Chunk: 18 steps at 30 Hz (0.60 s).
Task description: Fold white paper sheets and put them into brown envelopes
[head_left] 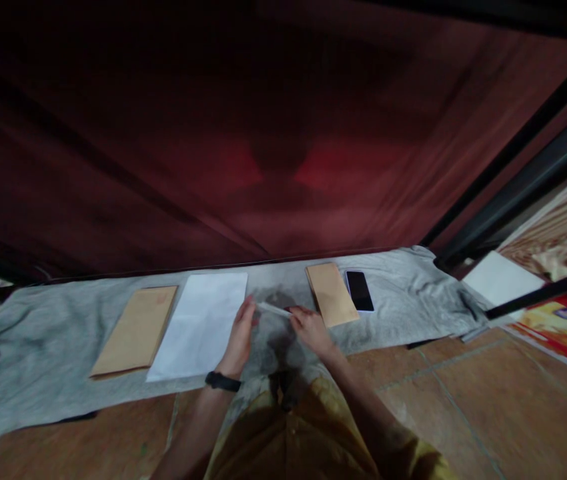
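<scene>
A narrow folded white paper (pixel 273 309) is between my two hands, above the grey cloth (pixel 388 280). My right hand (pixel 312 331) pinches its right end. Around its left end are the closed, slightly blurred fingers of my left hand (pixel 240 337), which has a dark band at the wrist. Just left of that hand lies a stack of white paper sheets (pixel 198 327). A stack of brown envelopes (pixel 136 330) rests farther left. Beyond my right hand is a smaller pile of brown envelopes (pixel 332 293), with a phone (pixel 360 291) against its right side, screen dark.
The cloth lies along a dark red glossy panel (pixel 278 227) that reflects a silhouette. Black metal bars (pixel 518 183) stand at the right. Beyond them are a white flat object (pixel 502 283) and a red and yellow printed package (pixel 563 327). Brown floor tiles (pixel 443 400) run in front.
</scene>
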Each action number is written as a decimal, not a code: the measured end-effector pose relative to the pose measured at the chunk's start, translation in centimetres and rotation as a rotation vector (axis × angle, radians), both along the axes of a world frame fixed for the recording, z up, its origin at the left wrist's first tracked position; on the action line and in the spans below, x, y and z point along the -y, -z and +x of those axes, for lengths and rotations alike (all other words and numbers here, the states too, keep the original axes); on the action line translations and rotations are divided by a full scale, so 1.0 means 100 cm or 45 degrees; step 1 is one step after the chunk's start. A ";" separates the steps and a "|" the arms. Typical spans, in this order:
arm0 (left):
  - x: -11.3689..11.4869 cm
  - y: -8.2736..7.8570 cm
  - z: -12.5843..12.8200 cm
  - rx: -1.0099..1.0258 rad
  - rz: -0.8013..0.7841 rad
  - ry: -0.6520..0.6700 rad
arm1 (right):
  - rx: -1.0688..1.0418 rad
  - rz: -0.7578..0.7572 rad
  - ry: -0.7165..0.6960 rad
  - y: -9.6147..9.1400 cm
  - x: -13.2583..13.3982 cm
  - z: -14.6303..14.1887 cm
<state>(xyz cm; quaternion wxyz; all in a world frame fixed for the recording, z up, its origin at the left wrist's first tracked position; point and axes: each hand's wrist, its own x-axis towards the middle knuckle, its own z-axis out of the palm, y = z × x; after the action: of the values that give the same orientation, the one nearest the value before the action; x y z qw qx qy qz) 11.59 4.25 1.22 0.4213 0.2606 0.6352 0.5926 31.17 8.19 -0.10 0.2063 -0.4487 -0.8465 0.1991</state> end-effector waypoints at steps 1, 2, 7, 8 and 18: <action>0.002 -0.004 -0.003 -0.028 0.039 0.006 | -0.037 -0.056 -0.032 -0.005 -0.005 0.003; 0.004 -0.007 -0.006 -0.066 0.067 0.020 | -0.073 -0.117 -0.060 -0.010 -0.010 0.005; 0.015 -0.007 -0.014 -0.141 -0.027 0.178 | -0.147 -0.259 -0.059 -0.012 -0.026 0.011; 0.016 -0.004 -0.015 -0.133 -0.058 0.194 | -0.147 -0.259 -0.052 -0.010 -0.027 0.011; 0.014 0.040 0.013 -0.045 -0.208 -0.011 | 0.015 0.267 0.086 0.020 -0.005 -0.015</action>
<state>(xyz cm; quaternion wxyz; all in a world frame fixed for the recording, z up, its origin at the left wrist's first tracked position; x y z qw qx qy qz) 12.86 2.83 -2.74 0.4273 0.2331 0.6900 0.5357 29.63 8.74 -2.08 0.2536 -0.4542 -0.8482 0.0997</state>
